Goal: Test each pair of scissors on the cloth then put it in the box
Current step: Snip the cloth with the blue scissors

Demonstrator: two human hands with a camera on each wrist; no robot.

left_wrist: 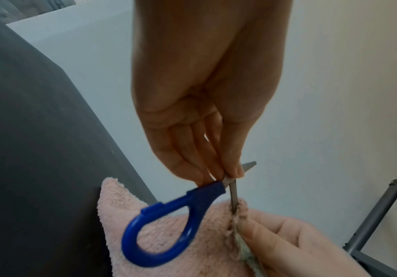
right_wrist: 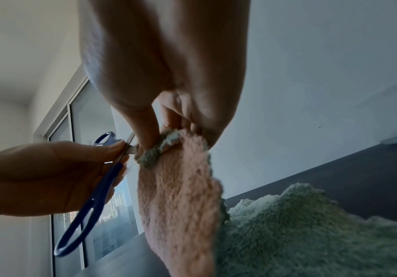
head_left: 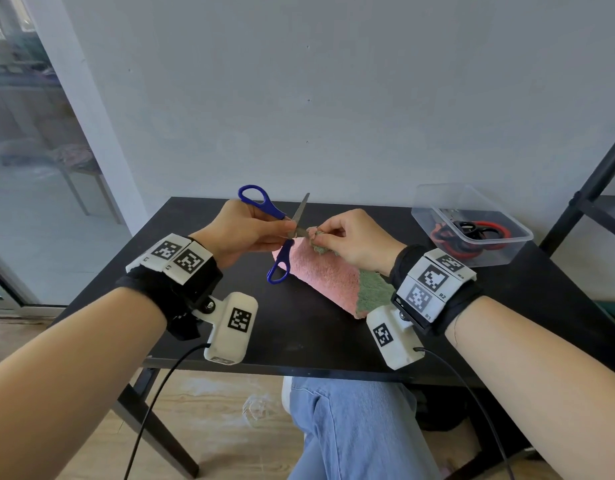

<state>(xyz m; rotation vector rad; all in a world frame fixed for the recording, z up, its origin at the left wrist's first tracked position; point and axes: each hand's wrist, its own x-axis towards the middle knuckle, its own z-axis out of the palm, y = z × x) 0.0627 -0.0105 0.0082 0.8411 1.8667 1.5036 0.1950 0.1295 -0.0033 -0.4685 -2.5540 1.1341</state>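
Above the black table (head_left: pixel 230 327): we work with both hands raised off the surface, over its middle.
Left hand (head_left: pixel 242 230): our fingers (left_wrist: pixel 187 161) pinch the blue-handled scissors (head_left: pixel 282 233) near the pivot, not through the loops; the blades stand wide apart, one pointing up and away, the other reaching into the cloth.
Right hand (head_left: pixel 354 242): thumb and fingers are clamped on a bunched corner of the cloth (head_left: pixel 330 275), lifting it toward the blade, so that the edge stands up while the rest trails down onto the table.
Contact: in the left wrist view the lower blade (left_wrist: pixel 234 196) lies against the fuzzy edge just beside our right fingertips (left_wrist: pixel 251 230); we cannot tell whether any cut has been made.
Cloth: pink with a green part, thick and fluffy; we judge it will resist a clean snip.
Box (head_left: pixel 507 247): a clear plastic tub at the far right of the table, well apart from our hands, already holding scissors with red and black handles (head_left: pixel 472 233); how many pairs, we cannot tell.
Done so far: by our reading, at least one pair tested and boxed.
Left to do: close the blue pair on the cloth, then carry it to the box; no other loose scissors show on the table, so this looks like the last pair.
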